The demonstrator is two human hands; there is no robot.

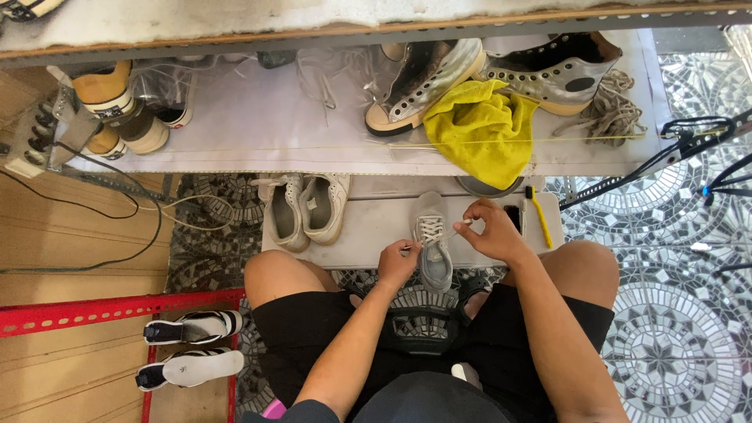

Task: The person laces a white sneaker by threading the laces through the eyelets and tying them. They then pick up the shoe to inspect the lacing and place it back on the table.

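Both your hands are pinching white lace ends over the grey low-top sneaker [432,239]: left hand [398,262], right hand [487,229]. Uneven pulling could skew the lacing, I'd guess.

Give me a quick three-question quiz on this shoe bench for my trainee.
1. True or false: the left hand and right hand each pinch a lace end of the grey shoe.
2. What lies against the silver high-tops on the shelf? A) yellow cloth B) red towel C) blue sponge
3. What colour is the brush by the right hand?

Key: 1 true; 2 A; 3 yellow.
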